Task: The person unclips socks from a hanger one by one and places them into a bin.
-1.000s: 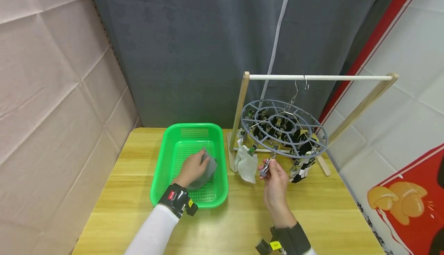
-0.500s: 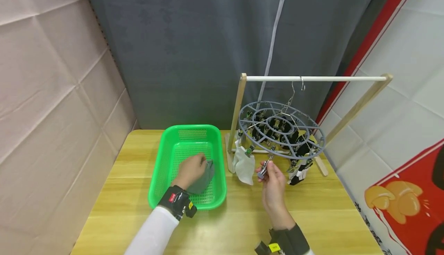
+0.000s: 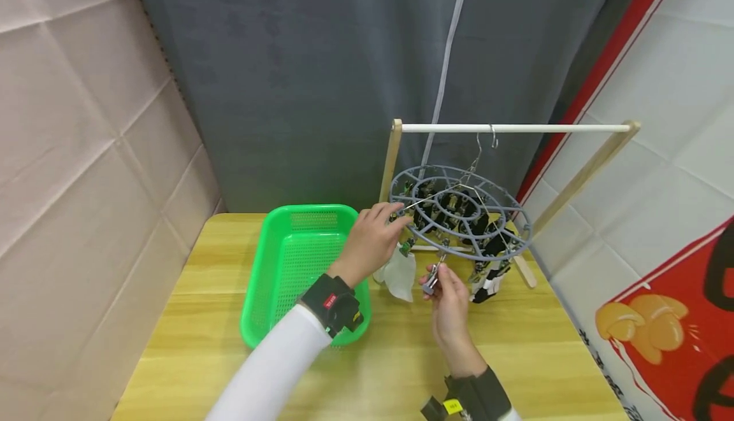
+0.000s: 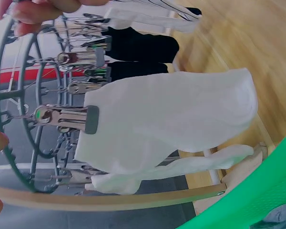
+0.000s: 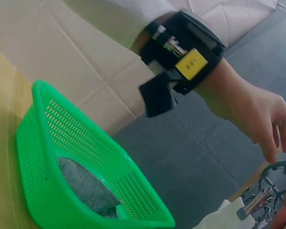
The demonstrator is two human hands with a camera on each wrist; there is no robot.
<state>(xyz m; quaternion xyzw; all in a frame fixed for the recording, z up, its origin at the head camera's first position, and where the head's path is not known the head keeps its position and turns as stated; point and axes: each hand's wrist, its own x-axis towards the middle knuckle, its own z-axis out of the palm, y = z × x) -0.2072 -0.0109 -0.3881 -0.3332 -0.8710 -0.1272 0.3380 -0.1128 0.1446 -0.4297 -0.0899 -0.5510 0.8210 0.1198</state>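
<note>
My left hand [image 3: 369, 239] is raised beside the left rim of a round grey clip hanger [image 3: 476, 256], fingers spread loosely with nothing seen between them. With thumb and fingertips, my right hand [image 3: 450, 303] pinches a metal clip [image 3: 430, 282] that dangles from the hanger's front edge. A white sock [image 4: 167, 114] hangs from a clip just left of that hand, a second white one behind it. Inside the green basket [image 3: 249, 300] lies a grey sock [image 5: 86, 186], hidden by my left arm in the head view.
The hanger hooks over the white rod [image 3: 550, 128] of a wooden rack. Black socks [image 4: 143, 46] hang toward its middle, and a black-and-white one [image 3: 487, 284] at the right. A dark curtain [image 3: 287, 90] closes off the back of the wooden table [image 3: 189, 300].
My left hand has let go of the grey sock and moved up and right, out of the basket to the hanger's rim. The right hand keeps its pinch on the clip.
</note>
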